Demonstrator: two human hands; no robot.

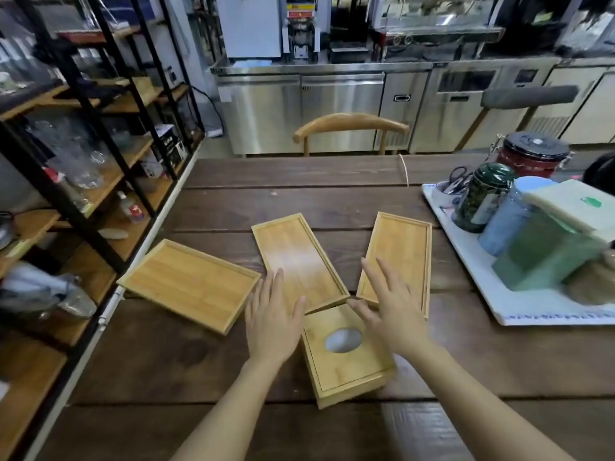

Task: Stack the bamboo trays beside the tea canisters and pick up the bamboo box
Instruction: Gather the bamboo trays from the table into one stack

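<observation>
While both my hands hover spread and empty, left hand (pixel 271 319) over the middle shallow bamboo tray (pixel 298 261), right hand (pixel 391 307) reaching the right-hand bamboo tray (pixel 397 256), I'd pinch long rims; the bamboo box with oval hole (pixel 346 356) sits just beneath my fingers (pixel 367 271).

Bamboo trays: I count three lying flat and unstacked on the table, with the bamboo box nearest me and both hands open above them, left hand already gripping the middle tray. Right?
Not quite. The head view shows the left hand gripping nothing: it hovers open, fingers spread, over the near end of the middle tray. The rest stands: three trays unstacked, bamboo box nearest, right hand open.
</observation>
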